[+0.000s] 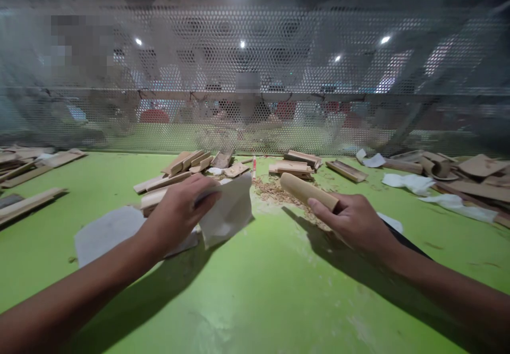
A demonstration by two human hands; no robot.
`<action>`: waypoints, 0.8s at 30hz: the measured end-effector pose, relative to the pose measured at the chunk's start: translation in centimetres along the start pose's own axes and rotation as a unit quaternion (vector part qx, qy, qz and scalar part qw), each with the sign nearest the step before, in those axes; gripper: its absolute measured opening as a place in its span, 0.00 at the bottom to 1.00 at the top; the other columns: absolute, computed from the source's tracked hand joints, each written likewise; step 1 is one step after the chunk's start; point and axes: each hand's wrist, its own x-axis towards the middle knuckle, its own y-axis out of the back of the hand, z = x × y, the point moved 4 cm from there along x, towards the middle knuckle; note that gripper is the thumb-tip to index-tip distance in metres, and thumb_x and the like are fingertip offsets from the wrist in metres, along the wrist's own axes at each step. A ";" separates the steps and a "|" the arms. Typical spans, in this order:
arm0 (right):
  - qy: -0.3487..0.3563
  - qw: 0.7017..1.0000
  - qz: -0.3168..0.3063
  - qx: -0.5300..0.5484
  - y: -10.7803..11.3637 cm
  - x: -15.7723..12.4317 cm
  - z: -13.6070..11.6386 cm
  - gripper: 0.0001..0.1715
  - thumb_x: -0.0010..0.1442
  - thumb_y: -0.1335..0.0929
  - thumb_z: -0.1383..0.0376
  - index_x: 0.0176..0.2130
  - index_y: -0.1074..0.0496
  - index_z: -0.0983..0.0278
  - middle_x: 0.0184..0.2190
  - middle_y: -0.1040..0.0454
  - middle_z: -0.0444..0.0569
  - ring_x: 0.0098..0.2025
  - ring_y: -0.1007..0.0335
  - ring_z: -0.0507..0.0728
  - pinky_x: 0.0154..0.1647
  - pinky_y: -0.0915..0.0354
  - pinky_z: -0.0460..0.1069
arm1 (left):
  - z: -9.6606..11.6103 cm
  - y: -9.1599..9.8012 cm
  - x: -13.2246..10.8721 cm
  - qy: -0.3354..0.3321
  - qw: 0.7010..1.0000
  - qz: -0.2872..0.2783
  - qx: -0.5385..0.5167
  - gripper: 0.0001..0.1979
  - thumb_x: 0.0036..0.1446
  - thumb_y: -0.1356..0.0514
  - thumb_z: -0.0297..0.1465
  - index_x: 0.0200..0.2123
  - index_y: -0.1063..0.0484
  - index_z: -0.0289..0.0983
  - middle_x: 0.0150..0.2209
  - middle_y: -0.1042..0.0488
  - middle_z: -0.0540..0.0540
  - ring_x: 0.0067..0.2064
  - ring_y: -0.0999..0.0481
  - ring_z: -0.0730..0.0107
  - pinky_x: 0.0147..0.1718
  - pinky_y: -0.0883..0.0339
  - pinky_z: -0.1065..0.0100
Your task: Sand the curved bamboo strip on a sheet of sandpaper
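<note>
A thin whitish sheet (230,210) hangs from my left hand (181,210), pinched between thumb and fingers, its lower edge close to the green table (255,301). My right hand (354,221) grips the near end of a tan, rounded piece of bark-like wood (306,190), which points up and left above the table. Another whitish sheet (109,232) lies flat beside my left forearm. Behind my left hand are several curved wood pieces (187,163). Wood shavings (274,190) are scattered between my hands, beyond them.
A perforated metal screen (255,78) stands along the table's far edge. More wood strips (35,205) lie at the left, and a heap of curved pieces (482,168) with crumpled white paper (410,182) at the right. A small red-and-white tube (254,167) stands near the middle.
</note>
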 end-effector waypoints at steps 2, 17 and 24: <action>-0.001 1.000 -0.001 -0.004 0.0 0.0 0.0 0.31 0.64 0.35 0.44 0.19 0.34 0.60 0.14 0.42 0.43 0.16 0.48 0.52 0.15 0.53 0.49 | -0.3 0.2 0.1 0.005 1.000 0.009 0.006 0.08 0.68 0.45 0.34 0.35 0.29 0.42 0.35 0.26 0.48 0.37 0.26 0.60 0.36 0.33 0.63; 0.008 1.000 0.008 -0.004 0.1 -0.1 0.0 0.33 0.63 0.35 0.43 0.17 0.38 0.60 0.13 0.42 0.43 0.15 0.48 0.51 0.14 0.53 0.48 | 0.3 0.3 -0.2 -0.047 0.998 0.021 0.030 0.08 0.71 0.47 0.30 0.40 0.27 0.40 0.40 0.25 0.47 0.39 0.24 0.63 0.39 0.32 0.66; 0.008 1.000 0.010 0.005 0.2 -0.1 -0.4 0.31 0.63 0.35 0.44 0.17 0.38 0.59 0.12 0.42 0.42 0.15 0.48 0.51 0.14 0.53 0.49 | 0.5 0.4 -0.2 -0.041 0.998 0.028 0.026 0.08 0.70 0.46 0.29 0.39 0.28 0.40 0.38 0.25 0.47 0.38 0.25 0.63 0.38 0.33 0.66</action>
